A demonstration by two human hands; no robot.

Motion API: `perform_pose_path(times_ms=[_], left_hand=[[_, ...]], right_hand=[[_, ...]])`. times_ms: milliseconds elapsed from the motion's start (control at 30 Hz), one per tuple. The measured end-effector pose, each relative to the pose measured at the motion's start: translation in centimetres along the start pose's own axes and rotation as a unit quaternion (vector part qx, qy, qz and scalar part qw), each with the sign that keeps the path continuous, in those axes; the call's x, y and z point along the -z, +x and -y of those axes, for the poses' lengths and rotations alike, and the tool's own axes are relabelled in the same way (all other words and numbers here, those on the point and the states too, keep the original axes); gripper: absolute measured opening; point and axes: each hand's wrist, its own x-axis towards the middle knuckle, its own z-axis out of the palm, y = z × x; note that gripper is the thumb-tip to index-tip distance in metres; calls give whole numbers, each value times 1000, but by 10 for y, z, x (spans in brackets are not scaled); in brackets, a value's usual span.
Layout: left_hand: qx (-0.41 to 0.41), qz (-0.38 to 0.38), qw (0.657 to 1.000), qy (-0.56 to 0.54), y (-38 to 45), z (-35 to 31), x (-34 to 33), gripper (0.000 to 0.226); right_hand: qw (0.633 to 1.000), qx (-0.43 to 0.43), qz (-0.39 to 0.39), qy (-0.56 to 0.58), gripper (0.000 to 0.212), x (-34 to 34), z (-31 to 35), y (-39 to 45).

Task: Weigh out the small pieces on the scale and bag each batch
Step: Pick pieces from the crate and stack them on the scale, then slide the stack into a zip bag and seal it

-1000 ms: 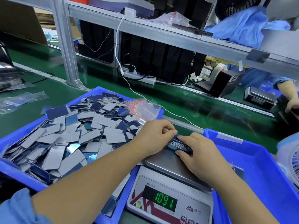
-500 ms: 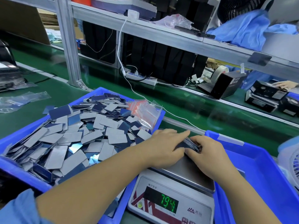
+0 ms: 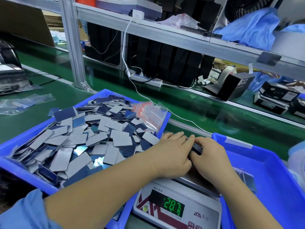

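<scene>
Your hands met over the far part of the scale pan, with the stack of small pieces squeezed between them. Left hand lay flat-fingered against the stack's left face, fingers nearly straight and pointing away from you, pressing rather than wrapping. Right hand curled round the stack from the right, fingers over its top edge; its thumb was hidden, so the exact grip could not be told.

The stack stood on edge, dark card edges showing between your fingertips. Its long axis ran roughly away from you and slightly rightward, along the line where the two hands touched. Whether its lower edge rested on the pan could not be seen; the display showed green digits, apparently 28.7, though blurred.

The key relation: the bags lay on the far right corner of the left bin, beyond and left of your left hand, just past its fingertips. The left hand was clearly the nearer one. Judged from this, the right hand could hold the stack alone while the left reached for a bag. The loose pieces filled the left bin; the right bin lay beside your right wrist.
</scene>
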Motion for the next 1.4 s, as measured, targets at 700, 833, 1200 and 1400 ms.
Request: perform_pose_path(times_ms=[700,833,1200,1400], left_hand=[[335,18,942,7,14,77,15,53],[343,-83,935,-11,9,75,26,38],[97,-233,901,-354,-7,52,37,26],[37,-178,917,-356,-11,44,39,23]], right_hand=[[999,10,11,35,24,13,-4,-4],[999,13,15,33,22,13,-4,-4],[876,-47,49,478,25,22,-4,-5],[863,-24,59,500,25,22,-4,-6]])
